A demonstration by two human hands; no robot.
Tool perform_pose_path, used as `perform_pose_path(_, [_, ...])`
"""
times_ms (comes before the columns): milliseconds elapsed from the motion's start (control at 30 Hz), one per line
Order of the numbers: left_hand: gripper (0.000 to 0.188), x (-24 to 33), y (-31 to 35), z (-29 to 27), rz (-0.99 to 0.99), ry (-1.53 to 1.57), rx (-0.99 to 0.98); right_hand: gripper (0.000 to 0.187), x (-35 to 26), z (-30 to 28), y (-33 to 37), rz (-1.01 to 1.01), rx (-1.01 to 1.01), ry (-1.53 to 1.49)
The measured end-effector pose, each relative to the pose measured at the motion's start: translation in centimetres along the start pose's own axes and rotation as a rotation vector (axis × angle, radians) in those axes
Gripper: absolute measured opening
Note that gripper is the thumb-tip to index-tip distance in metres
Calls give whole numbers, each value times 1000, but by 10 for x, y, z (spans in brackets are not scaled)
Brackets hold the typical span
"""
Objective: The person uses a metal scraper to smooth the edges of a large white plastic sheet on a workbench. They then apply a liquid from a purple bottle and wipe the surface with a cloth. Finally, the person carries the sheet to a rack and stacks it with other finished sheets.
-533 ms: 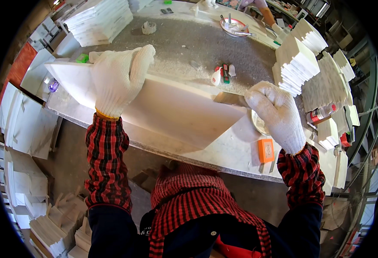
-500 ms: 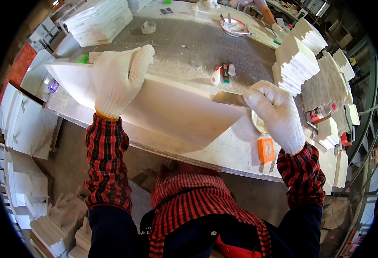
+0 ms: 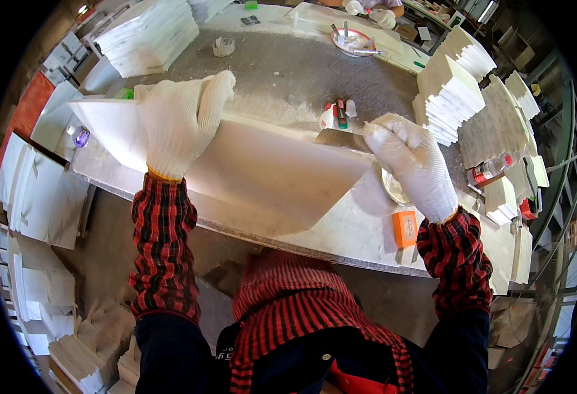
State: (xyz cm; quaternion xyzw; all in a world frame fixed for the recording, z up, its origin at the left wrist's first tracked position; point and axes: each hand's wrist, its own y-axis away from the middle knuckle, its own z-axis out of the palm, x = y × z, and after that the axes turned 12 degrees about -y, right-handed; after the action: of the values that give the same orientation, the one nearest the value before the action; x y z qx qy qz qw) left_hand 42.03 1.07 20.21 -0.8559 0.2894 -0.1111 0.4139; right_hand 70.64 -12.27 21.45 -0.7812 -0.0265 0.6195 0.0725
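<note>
Left hand: I see my left hand (image 3: 182, 125) in a white knit glove, fingers (image 3: 215, 98) curled over the far top edge of the white stone slab (image 3: 262, 174), gripping it.
Right hand: my right hand (image 3: 413, 164), also gloved, has its fingers closed around a flat metal scraper blade (image 3: 342, 139) whose edge meets the slab's right end.
Slab: a large white tile standing tilted on its long edge at the near side of the grey worktable (image 3: 301, 72), its broad face turned toward me, reaching from the left corner of the table to about the middle.
Near my right hand: a round metal dish (image 3: 393, 189) lies partly under my wrist; an orange block (image 3: 405, 228) sits on the table's near edge just beside it.
Behind the slab: small bottles (image 3: 336, 115) stand in a cluster on the tabletop.
Right of the table: stacks of white tiles (image 3: 456, 85) are piled high.
Far left: another stack of white slabs (image 3: 147, 33) rests at the table corner.
Far end: another person's gloved hands (image 3: 370, 10) work beside a plate of tools (image 3: 354, 41).
Floor, left: more white tile pieces (image 3: 39, 197) lean and lie below the table.
</note>
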Motion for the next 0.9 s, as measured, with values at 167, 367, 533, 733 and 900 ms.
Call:
perform_pose_path(167, [32, -2, 4, -1, 5, 2, 8, 28, 7, -27, 10, 144, 41, -329])
perform_pose_path(367, [31, -1, 3, 4, 22, 30, 68, 32, -10, -27, 22, 229, -35, -221])
perform_pose_path(533, [27, 2, 0, 0, -10, 39, -25, 31, -18, -20, 16, 154, -58, -78])
perform_pose_path(733, [28, 0, 3, 0, 13, 39, -10, 27, -16, -22, 15, 45, -63, 65])
perform_pose_path(900, [34, -4, 3, 5, 17, 21, 53, 26, -18, -18, 13, 27, -97, 78])
